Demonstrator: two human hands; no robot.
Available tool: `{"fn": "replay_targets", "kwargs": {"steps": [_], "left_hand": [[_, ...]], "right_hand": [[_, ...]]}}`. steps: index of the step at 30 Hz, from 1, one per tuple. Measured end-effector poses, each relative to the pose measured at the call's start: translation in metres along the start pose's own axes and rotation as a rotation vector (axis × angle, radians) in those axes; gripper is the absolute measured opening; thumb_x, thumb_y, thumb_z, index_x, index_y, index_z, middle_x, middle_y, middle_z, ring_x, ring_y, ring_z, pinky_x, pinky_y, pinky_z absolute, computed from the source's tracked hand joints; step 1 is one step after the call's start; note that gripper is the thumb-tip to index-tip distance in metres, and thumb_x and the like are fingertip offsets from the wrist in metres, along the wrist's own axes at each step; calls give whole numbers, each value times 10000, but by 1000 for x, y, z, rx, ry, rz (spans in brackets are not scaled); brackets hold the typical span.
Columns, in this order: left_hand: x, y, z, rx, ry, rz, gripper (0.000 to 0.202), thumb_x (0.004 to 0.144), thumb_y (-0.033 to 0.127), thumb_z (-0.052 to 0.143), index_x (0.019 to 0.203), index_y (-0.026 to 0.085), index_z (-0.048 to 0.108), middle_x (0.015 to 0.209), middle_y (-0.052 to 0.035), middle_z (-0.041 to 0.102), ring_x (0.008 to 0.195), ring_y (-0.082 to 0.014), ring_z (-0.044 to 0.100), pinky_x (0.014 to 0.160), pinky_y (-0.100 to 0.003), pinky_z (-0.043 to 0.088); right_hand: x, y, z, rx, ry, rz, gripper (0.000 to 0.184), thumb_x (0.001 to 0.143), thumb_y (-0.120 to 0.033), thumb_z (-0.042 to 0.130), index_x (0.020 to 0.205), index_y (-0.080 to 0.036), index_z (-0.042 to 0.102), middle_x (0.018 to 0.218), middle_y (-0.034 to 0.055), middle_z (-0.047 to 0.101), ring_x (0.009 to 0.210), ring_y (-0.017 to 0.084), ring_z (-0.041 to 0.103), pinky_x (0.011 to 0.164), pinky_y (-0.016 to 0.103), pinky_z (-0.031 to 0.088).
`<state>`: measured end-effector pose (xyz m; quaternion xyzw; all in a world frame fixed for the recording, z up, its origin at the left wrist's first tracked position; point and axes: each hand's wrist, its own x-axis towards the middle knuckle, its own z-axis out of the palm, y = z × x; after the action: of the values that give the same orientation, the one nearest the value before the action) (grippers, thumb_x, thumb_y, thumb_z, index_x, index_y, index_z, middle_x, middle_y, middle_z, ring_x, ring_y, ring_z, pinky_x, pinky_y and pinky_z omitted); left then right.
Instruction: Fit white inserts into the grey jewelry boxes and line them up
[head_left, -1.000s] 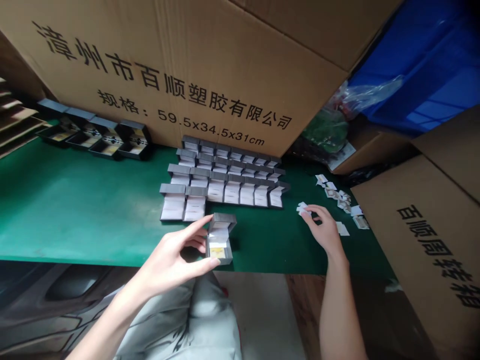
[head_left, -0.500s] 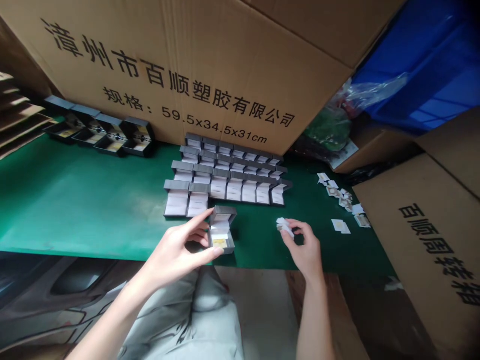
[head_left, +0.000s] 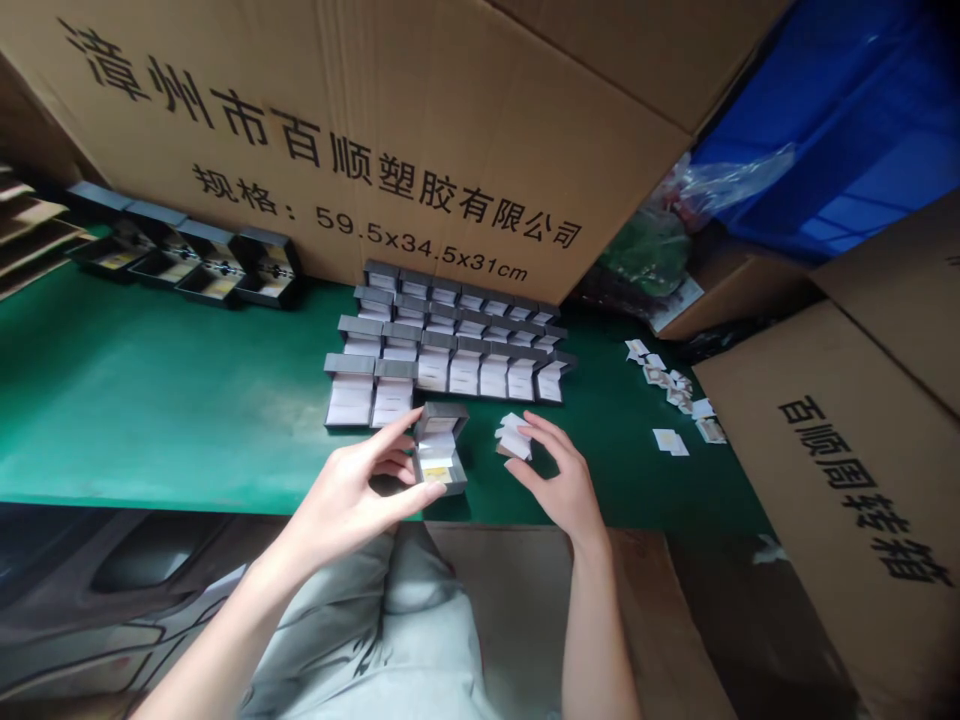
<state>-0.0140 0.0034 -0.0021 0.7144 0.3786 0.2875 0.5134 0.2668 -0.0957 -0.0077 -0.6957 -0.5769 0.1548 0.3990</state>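
Note:
My left hand grips an open grey jewellery box by its sides, lid raised, with a white insert and a small gold-and-white piece inside. My right hand pinches a small bunch of white cards between fingers and thumb, a little to the right of that box. The hands are apart. Rows of open grey boxes with white linings stand just beyond my left hand, and neither hand touches them.
Four dark open boxes stand at the back left of the green-topped bench. Small white-and-gold cards lie scattered at right. Printed cardboard cartons wall the back and right, with a blue crate above.
My right hand has moved left, closer to the grey box, carrying the white cards. My left hand still holds the box in much the same place.

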Motion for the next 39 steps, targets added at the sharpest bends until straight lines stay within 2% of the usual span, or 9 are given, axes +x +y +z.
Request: {"fn": "replay_targets", "kwargs": {"steps": [7,15,20,25,30,35,39], "left_hand": [[1,-1,0,16,-10,-8,862,835,564,799,1579,227,525,1005,-45,748,786,-201,733,819,-349,652],[2,0,1,11,0,14,867,833,593,786,1572,219,530,988,-52,757,764,-205,734,807,-377,663],[2,0,1,12,2,-3,876,825,589,795,1566,197,541,992,-58,758,776,-209,742,807,-367,662],[3,1,1,7,-2,14,893,826,617,786,1570,192,534,991,-58,753,771,-205,739,808,-383,666],[3,2,0,15,-14,18,858,822,590,791,1559,220,551,1011,-58,760,778,-207,741,815,-395,672],[4,3,-2,31,-47,32,903,794,603,812,1564,201,564,1001,-63,774,798,-224,745,847,-392,669],[5,4,-3,53,-85,5,938,782,616,820,1578,195,558,968,-64,794,848,-262,764,873,-400,664]], "right_hand": [[1,2,3,-68,34,-26,199,916,-365,751,1096,-301,806,1395,84,743,1282,338,697,1109,537,527],[-3,6,6,-45,145,-32,224,1007,-384,634,1102,-284,811,1314,86,789,1195,318,762,1030,494,600],[-3,5,4,-30,123,-25,232,1007,-388,635,1082,-270,819,1330,107,779,1223,336,749,1062,518,583],[-5,-5,9,178,103,73,297,1023,-444,629,1154,-247,808,1333,115,774,1253,314,731,1083,470,591],[-12,-23,24,448,16,143,361,1013,-525,650,1205,-252,788,1302,98,791,1204,297,757,1036,436,628],[-14,-42,32,624,-62,128,447,956,-662,670,1071,-246,783,1132,90,842,990,282,810,862,414,678],[-12,-49,37,653,-102,108,395,972,-614,674,1104,-257,785,1155,83,833,1005,266,792,884,401,661]]}}
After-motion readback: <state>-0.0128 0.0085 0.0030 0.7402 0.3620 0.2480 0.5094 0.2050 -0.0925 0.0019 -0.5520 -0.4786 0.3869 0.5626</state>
